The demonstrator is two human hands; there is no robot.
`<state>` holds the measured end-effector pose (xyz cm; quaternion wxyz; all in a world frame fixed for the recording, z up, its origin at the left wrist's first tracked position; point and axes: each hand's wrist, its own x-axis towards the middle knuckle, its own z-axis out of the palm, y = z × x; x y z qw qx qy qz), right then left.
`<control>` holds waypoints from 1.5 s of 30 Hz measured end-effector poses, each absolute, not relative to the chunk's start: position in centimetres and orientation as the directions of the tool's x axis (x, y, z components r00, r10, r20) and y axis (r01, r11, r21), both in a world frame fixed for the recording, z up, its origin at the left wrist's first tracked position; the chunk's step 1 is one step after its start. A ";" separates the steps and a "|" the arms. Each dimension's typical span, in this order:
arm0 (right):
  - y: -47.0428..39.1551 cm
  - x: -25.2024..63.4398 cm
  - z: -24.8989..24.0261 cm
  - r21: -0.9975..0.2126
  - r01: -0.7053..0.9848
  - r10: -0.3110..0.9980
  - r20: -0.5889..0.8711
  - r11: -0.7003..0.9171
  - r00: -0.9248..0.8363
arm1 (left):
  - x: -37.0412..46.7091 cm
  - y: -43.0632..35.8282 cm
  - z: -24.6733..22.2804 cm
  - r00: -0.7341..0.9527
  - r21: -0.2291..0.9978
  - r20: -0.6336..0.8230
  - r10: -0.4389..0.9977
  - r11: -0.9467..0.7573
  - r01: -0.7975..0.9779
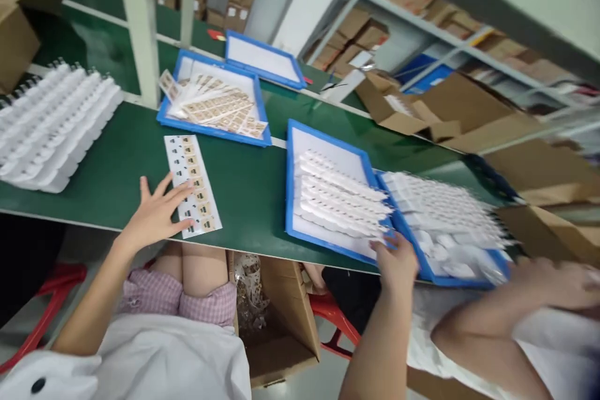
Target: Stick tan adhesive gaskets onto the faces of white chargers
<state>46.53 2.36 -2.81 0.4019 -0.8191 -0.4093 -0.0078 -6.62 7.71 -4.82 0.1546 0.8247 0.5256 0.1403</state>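
Observation:
My left hand (157, 212) lies with spread fingers on the left side of a sticker sheet (202, 190), which rests on the green table (248, 200). My right hand (396, 256) is at the front right corner of a blue-rimmed tray (328, 249); its fingers are bent beside the ends of the white scalloped strips (337, 197) stacked there. Whether the fingertips grip a strip or the rim is too small to tell. Behind the sheet, another blue tray (213, 133) holds a loose pile of similar sticker sheets (218, 105).
White scalloped pieces (56, 125) are stacked at the left. At the right are another blue tray (424, 265) with white pieces and a person's arm (492, 306). An upright post (139, 25) stands behind. An open carton (293, 306) is below the table edge.

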 end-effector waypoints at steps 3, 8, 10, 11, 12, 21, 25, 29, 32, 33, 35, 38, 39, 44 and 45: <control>1.2 41.7 -1.5 -0.631 0.705 0.466 0.542 -0.324 0.699 | -6.6 7.5 -4.3 0.524 0.465 0.019 0.851 -0.472 0.749; 1.7 27.2 -2.3 -0.520 0.817 0.777 0.611 0.251 0.150 | -6.3 7.3 -4.1 0.537 0.494 0.053 0.842 -0.489 0.719; 2.8 21.8 -3.4 -0.484 0.725 0.845 0.468 0.490 -0.258 | -6.3 7.1 -4.1 0.528 0.489 0.083 0.845 -0.496 0.717; 3.4 19.8 -4.1 -0.498 0.685 0.841 0.402 0.532 -0.361 | -6.3 7.0 -4.2 0.521 0.480 0.103 0.847 -0.501 0.720; 3.8 18.4 -4.9 -0.509 0.666 0.838 0.347 0.546 -0.422 | -6.2 6.8 -4.3 0.517 0.469 0.127 0.846 -0.511 0.721; 2.5 18.1 -8.1 -0.516 0.673 0.848 0.355 0.529 -0.394 | -5.5 6.1 -5.9 0.655 0.430 0.200 0.729 -0.666 0.609; 1.7 17.6 -7.3 -0.512 0.676 0.844 0.404 0.529 -0.353 | -5.3 5.1 -6.3 0.622 0.422 0.288 0.729 -0.679 0.600; 1.3 17.3 -6.5 -0.481 0.670 0.812 0.467 0.565 -0.350 | -5.1 4.5 -6.5 0.599 0.434 0.303 0.741 -0.667 0.605; 1.4 17.4 -6.0 -0.444 0.678 0.793 0.488 0.586 -0.366 | -5.1 4.6 -6.4 0.602 0.447 0.294 0.742 -0.664 0.600; 1.5 17.4 -5.8 -0.429 0.679 0.785 0.492 0.595 -0.377 | -5.2 4.6 -6.4 0.605 0.447 0.295 0.740 -0.666 0.597; 1.6 17.3 -5.5 -0.397 0.680 0.769 0.488 0.616 -0.412 | -5.3 4.6 -6.3 0.612 0.442 0.287 0.737 -0.668 0.598; 1.7 17.1 -5.0 -0.343 0.691 0.755 0.463 0.636 -0.465 | -5.4 4.6 -6.3 0.622 0.431 0.256 0.740 -0.663 0.612; 1.7 17.1 -4.8 -0.318 0.694 0.745 0.464 0.645 -0.480 | -5.4 4.6 -6.3 0.622 0.432 0.246 0.743 -0.659 0.616; 1.0 17.4 -3.9 -0.201 0.675 0.675 0.470 0.710 -0.569 | -5.3 5.3 -6.6 0.614 0.478 0.186 0.767 -0.617 0.626; 0.9 17.6 -3.7 -0.196 0.670 0.671 0.458 0.716 -0.583 | -5.2 5.6 -6.5 0.613 0.490 0.162 0.773 -0.602 0.630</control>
